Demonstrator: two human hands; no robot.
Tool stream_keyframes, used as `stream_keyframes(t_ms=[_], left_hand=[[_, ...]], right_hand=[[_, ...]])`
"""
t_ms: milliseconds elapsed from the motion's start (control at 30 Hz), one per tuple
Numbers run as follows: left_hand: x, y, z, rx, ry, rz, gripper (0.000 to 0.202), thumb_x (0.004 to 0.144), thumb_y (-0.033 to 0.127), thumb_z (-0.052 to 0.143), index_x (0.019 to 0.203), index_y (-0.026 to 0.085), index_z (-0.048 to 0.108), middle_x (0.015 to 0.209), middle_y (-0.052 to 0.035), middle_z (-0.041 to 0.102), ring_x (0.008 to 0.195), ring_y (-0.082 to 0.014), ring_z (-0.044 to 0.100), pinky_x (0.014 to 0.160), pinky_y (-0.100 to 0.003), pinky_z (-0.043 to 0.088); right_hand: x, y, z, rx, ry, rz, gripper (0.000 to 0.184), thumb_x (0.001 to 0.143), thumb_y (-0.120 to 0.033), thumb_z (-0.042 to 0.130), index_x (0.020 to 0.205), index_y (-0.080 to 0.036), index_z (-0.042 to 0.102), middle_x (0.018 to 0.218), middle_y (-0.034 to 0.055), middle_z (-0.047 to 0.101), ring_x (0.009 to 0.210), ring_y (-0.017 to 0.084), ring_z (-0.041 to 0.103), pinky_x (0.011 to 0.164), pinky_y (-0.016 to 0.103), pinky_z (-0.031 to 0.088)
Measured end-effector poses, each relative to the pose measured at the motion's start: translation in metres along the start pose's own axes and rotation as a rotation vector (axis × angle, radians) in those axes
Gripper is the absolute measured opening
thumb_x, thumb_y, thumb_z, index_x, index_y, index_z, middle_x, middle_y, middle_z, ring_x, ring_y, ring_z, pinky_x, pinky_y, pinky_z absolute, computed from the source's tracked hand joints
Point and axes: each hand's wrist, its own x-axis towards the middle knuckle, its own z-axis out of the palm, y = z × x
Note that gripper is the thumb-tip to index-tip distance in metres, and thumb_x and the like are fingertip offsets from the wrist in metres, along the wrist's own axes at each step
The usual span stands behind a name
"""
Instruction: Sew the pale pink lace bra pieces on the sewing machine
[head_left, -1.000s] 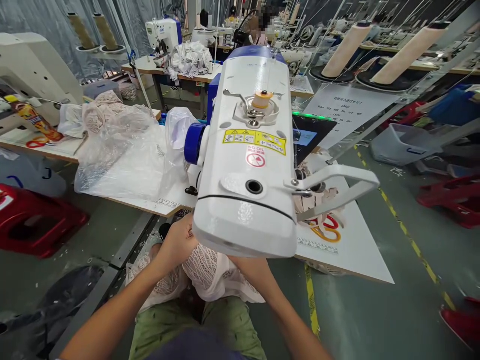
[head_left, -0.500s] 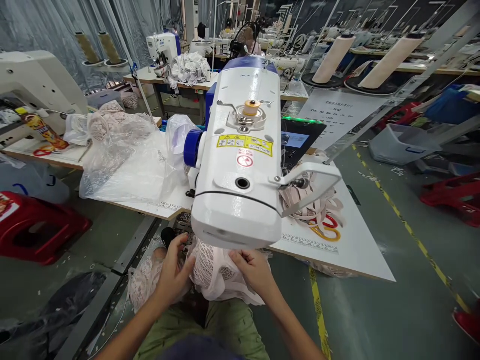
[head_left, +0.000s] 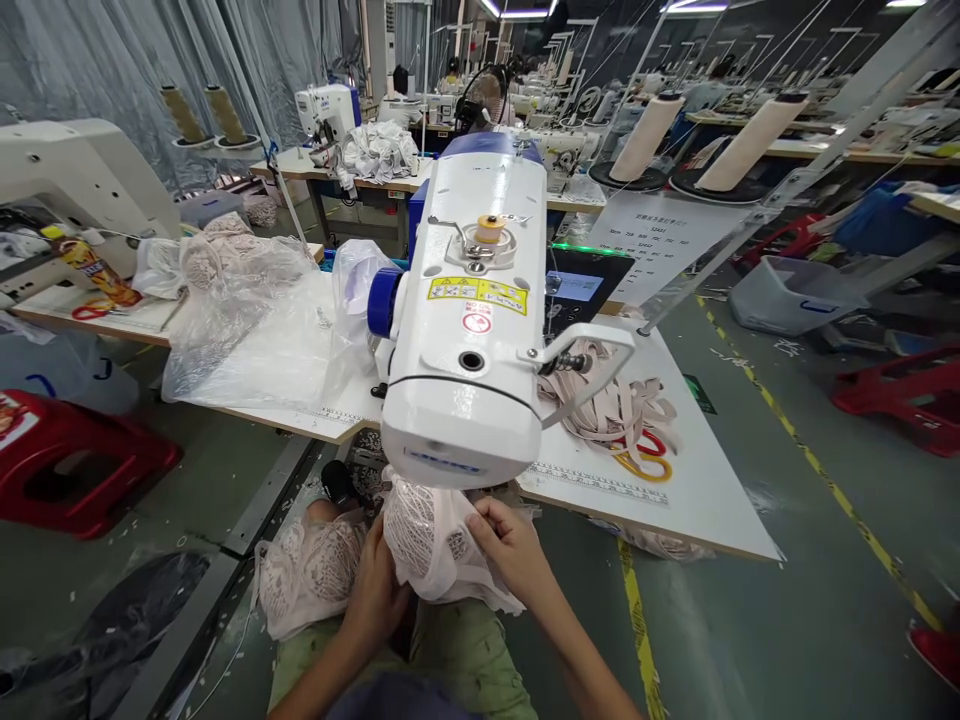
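**A:** Head view: where is the lace?

**B:** The lace (head_left: pixel 420 535) is bunched just under the front end of the machine (head_left: pixel 469 330). It hangs past the table (head_left: pixel 697 500) edge and spills onto the lap (head_left: pixel 457 640).

**A:** And the hands?

**B:** The right hand (head_left: pixel 514 545) pinches a fold of lace between thumb and fingertips, near the machine's underside. The left hand (head_left: pixel 379 590) sits lower, back to the camera, with its fingers buried in the fabric. I cannot tell whether it grips or only props.

**A:** Why hold it that way?

**B:** My guess is that one hand carries the bulk from below so the other can handle a single edge. The loose part rests on the lap, which takes the weight off that edge.

**A:** What lies around them?

**B:** Elastic (head_left: pixel 607 405) is heaped on the table to the right of the machine, touching the scissors (head_left: pixel 645 460). Both are within reach but well apart from the hands. A clear bag (head_left: pixel 247 330) of more lace sits to the left, probably parked there as stock.
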Motion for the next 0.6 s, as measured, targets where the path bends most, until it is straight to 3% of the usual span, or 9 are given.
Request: stream_keyframes(t_ms=[133, 233, 333, 367, 433, 500, 600], left_hand=[[0.011, -0.021, -0.03, 0.02, -0.048, 0.018, 0.082, 0.073, -0.001, 0.046, 0.15, 0.026, 0.036, 0.155, -0.0133, 0.038, 0.142, -0.0314, 0.038, 0.114, -0.052, 0.039], [0.017, -0.013, -0.049, 0.121, 0.042, 0.118, 0.068, 0.077, 0.0, 0.047, 0.14, 0.024, 0.051, 0.152, -0.014, 0.043, 0.14, -0.0321, 0.041, 0.112, -0.053, 0.039], [0.014, 0.018, -0.039, 0.266, 0.132, 0.198, 0.056, 0.087, 0.004, 0.047, 0.135, 0.031, 0.058, 0.152, -0.0109, 0.045, 0.144, -0.033, 0.035, 0.117, -0.06, 0.027], [0.013, 0.029, -0.031, 0.272, 0.068, 0.214, 0.054, 0.089, 0.008, 0.05, 0.137, 0.032, 0.055, 0.153, -0.0107, 0.044, 0.144, -0.0326, 0.035, 0.117, -0.059, 0.027], [0.011, 0.044, -0.015, 0.218, -0.146, 0.289, 0.058, 0.085, 0.017, 0.064, 0.14, 0.028, 0.052, 0.153, -0.0151, 0.042, 0.142, -0.0355, 0.037, 0.115, -0.058, 0.032], [0.009, 0.044, -0.008, 0.143, -0.283, 0.259, 0.067, 0.077, 0.026, 0.073, 0.14, 0.024, 0.051, 0.153, -0.0168, 0.041, 0.139, -0.0349, 0.041, 0.112, -0.052, 0.039], [-0.002, 0.015, -0.029, 0.145, -0.193, -0.001, 0.045, 0.085, 0.03, 0.061, 0.13, 0.021, 0.056, 0.143, -0.0138, 0.051, 0.132, -0.0258, 0.049, 0.108, -0.038, 0.044]], right_hand=[[-0.007, -0.003, -0.011, -0.12, -0.001, -0.013, 0.047, 0.093, -0.057, 0.048, 0.066, -0.019, 0.054, 0.061, -0.0002, 0.049, 0.059, 0.016, 0.046, 0.055, 0.025, 0.034], [-0.025, 0.009, -0.047, -0.234, 0.05, 0.071, 0.047, 0.088, -0.06, 0.05, 0.07, -0.019, 0.063, 0.067, 0.0038, 0.061, 0.065, 0.021, 0.056, 0.06, 0.029, 0.043], [-0.051, 0.044, -0.105, -0.433, 0.21, 0.279, 0.049, 0.084, -0.067, 0.047, 0.08, -0.022, 0.068, 0.079, 0.0074, 0.07, 0.075, 0.029, 0.065, 0.062, 0.035, 0.048], [-0.058, 0.06, -0.123, -0.553, 0.207, 0.365, 0.049, 0.082, -0.069, 0.048, 0.076, -0.024, 0.067, 0.074, 0.0076, 0.07, 0.071, 0.031, 0.065, 0.059, 0.037, 0.048], [-0.065, 0.093, -0.149, -0.718, 0.069, 0.513, 0.046, 0.079, -0.068, 0.051, 0.067, -0.026, 0.064, 0.064, 0.0096, 0.067, 0.06, 0.033, 0.065, 0.053, 0.041, 0.046], [-0.062, 0.119, -0.152, -0.827, 0.153, 0.352, 0.039, 0.083, -0.06, 0.047, 0.071, -0.027, 0.064, 0.07, 0.0133, 0.068, 0.065, 0.036, 0.066, 0.058, 0.045, 0.048], [-0.046, 0.129, -0.108, -0.917, 0.214, 0.047, 0.05, 0.086, -0.063, 0.043, 0.097, -0.019, 0.066, 0.098, 0.0218, 0.069, 0.092, 0.042, 0.066, 0.076, 0.053, 0.051]])
